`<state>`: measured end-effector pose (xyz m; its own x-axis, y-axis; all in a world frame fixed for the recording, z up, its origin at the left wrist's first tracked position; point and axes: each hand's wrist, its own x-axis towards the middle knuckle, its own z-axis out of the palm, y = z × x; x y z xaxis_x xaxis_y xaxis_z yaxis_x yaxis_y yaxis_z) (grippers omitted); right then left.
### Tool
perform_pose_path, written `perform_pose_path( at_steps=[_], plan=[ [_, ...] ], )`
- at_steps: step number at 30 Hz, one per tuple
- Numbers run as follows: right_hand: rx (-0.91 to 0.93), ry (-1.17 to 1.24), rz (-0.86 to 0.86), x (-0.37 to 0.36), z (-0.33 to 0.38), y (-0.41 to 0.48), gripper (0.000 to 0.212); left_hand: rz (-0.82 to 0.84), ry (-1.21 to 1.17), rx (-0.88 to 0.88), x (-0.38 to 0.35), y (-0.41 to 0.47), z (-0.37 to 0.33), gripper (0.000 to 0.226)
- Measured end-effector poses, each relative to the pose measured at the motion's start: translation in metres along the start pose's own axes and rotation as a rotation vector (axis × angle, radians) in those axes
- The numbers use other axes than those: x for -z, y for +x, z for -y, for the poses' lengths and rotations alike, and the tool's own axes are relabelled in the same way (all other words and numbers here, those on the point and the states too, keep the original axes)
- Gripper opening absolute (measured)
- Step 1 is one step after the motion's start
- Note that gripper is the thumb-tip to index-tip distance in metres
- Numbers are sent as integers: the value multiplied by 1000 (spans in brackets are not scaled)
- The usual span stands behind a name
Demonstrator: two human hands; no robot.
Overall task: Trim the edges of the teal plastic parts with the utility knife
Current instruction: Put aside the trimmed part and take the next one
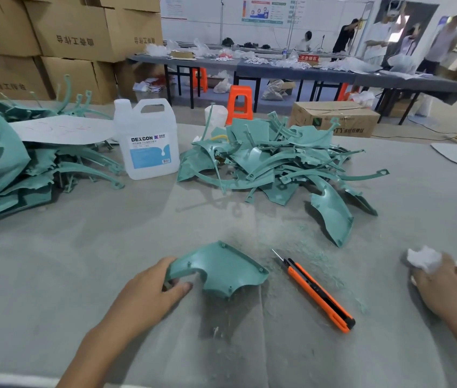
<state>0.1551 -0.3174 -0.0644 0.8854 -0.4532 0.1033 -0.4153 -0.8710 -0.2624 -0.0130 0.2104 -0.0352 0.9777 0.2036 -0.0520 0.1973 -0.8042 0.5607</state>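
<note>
Teal curved part (221,270) gripped in left hand (149,292), right hand (445,292) clutching crumpled white wad (423,257), orange knife (317,294) between.

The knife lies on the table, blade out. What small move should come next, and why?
Probably the right hand should put down the wad it holds and reach for the knife. The left hand already grips the part at its left end. The knife lies untouched between the part and the right hand, so trimming cannot begin until it is picked up.
</note>
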Motion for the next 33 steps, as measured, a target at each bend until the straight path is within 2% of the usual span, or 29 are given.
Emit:
perform_pose_path(
  at_steps=[2, 4, 5, 6, 9, 11, 14, 16, 21, 22, 24, 26, 28, 30, 33],
  plan=[
    [15, -49, 49, 2, -8, 9, 51, 78, -72, 21, 8, 1, -1, 34],
    [36, -66, 70, 1, -18, 17, 35, 80, -179, 8, 12, 4, -4, 9],
    [42, -58, 69, 1, -20, 17, 26, 80, -260, -10, 13, 4, -7, 7],
    [62, -51, 79, 0, -23, 17, 22, 79, -332, -36, 13, 3, -9, 18],
    [127, 116, 169, 9, -14, 6, 36, 85, -524, -88, 16, -7, -18, 29],
    [203, 298, 139, 29, 4, -8, 49, 66, -634, -92, 20, -15, -25, 30],
    [433, 630, 114, 72, 55, -45, 51, 112, -751, -83, 25, -26, -40, 34],
    [514, 778, 131, 95, 98, -77, 45, 157, -790, -91, 27, -32, -58, 36],
    [849, 803, 183, 92, 193, -173, 32, 163, -824, -219, 14, -41, -91, 39],
    [834, 777, 228, 81, 206, -193, 31, 142, -800, -252, 12, -41, -98, 41],
    [821, 776, 274, 59, 221, -232, 48, 75, -767, -274, 9, -41, -105, 44],
    [1018, 751, 201, 49, 227, -259, 48, 19, -815, -210, 11, -41, -104, 49],
    [1124, 699, 140, 49, 230, -254, 49, 27, -860, -191, 18, -44, -98, 42],
    [1001, 647, 67, 49, 236, -228, 47, 85, -906, -189, 20, -50, -90, 34],
    [600, 752, 191, 55, 241, -185, 49, 149, -911, -182, 17, -58, -86, 32]
  ],
)
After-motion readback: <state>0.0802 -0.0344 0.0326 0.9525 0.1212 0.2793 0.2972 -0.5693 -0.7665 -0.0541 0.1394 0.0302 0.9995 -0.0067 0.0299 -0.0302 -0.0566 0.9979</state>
